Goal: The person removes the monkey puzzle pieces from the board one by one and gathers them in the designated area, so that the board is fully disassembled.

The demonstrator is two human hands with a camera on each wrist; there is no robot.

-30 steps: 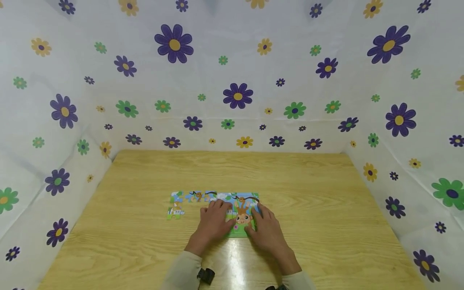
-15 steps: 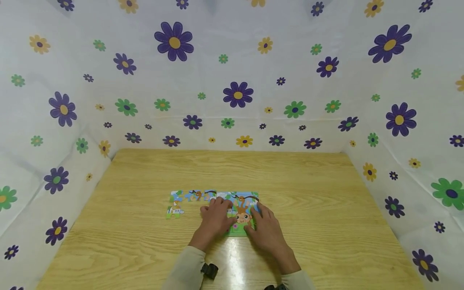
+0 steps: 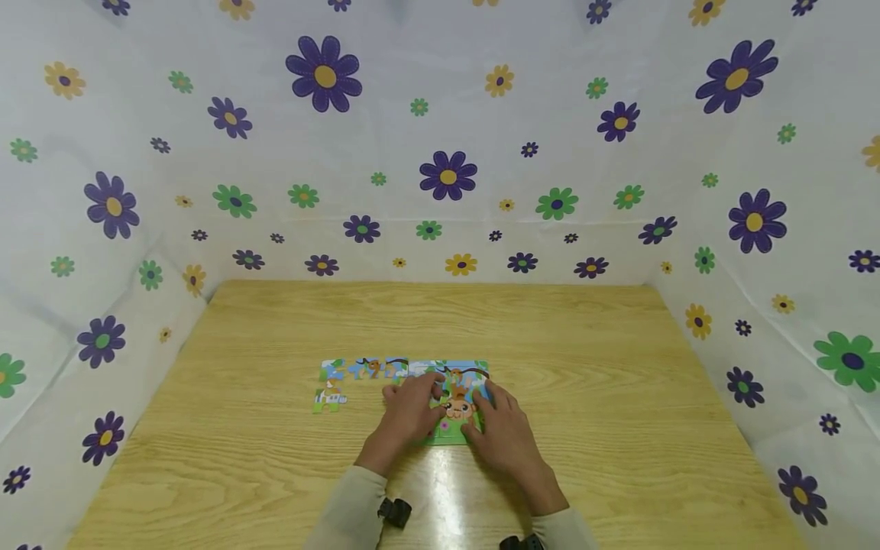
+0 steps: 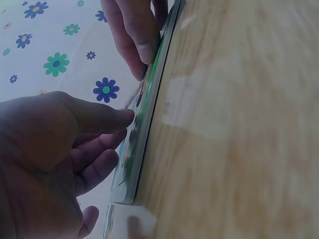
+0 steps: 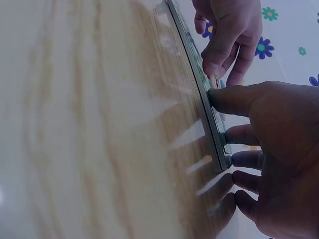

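A cardboard-like jigsaw puzzle in a flat tray (image 3: pixel 447 439), printed with a monkey, lies on the table in the head view. My left hand (image 3: pixel 406 416) covers its left part. Between that thumb and fingers a tilted puzzle piece (image 4: pixel 132 97) is pinched, just above the tray, as the left wrist view shows. My right hand (image 3: pixel 507 435) rests at the tray's right side, fingers spread. Seen from the right wrist, its thumb (image 5: pixel 234 99) touches the near edge while the other fingertips meet the side and the tabletop.
Left of the tray lie several loose puzzle pieces: a blue corner piece (image 3: pixel 333 370), one with a small animal (image 3: pixel 331 399), and joined-looking branch pieces (image 3: pixel 375 369). White flower-print cloth (image 3: pixel 447 137) walls in the wooden table (image 3: pixel 605 367) at the back and both sides.
My left fingers have shifted slightly right over the tray and drawn in toward the monkey picture. The right hand keeps its place; the head view has tilted slightly downward.
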